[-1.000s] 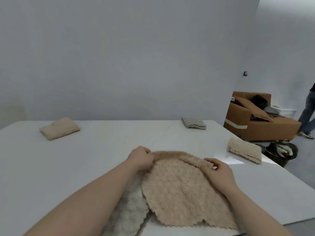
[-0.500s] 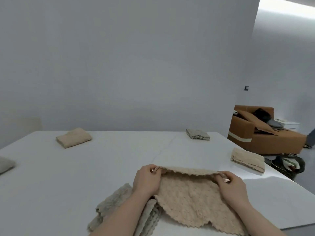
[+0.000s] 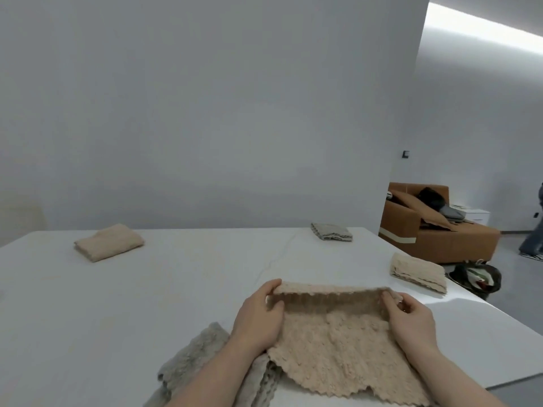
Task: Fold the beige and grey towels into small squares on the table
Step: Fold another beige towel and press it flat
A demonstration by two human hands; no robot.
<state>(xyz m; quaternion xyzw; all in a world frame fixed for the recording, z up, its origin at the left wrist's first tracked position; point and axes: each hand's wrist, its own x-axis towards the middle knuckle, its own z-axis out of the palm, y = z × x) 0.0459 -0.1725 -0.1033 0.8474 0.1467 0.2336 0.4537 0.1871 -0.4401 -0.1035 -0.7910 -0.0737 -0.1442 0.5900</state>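
A beige bobbled towel [image 3: 332, 348] lies in front of me on the white table [image 3: 147, 304]. Its far edge is lifted off the surface. My left hand [image 3: 260, 315] pinches the far left corner and my right hand [image 3: 408, 320] pinches the far right corner. A crumpled grey towel [image 3: 194, 365] lies at the left, partly under my left forearm and under the beige towel. Folded towels rest farther off: a beige one [image 3: 108, 242] at the back left, a grey one [image 3: 332, 231] at the back and a cream one [image 3: 418, 272] near the right edge.
The table's right edge runs diagonally close to my right hand. Beyond it stand a brown sofa [image 3: 435, 230] with things piled on it and a dark bag [image 3: 479, 279] on the floor. A person's leg [image 3: 533, 239] shows at the far right.
Both hands have raised the beige towel's far edge off the table, so it now stands up as a lifted strip. The view has tilted upward, showing more wall.
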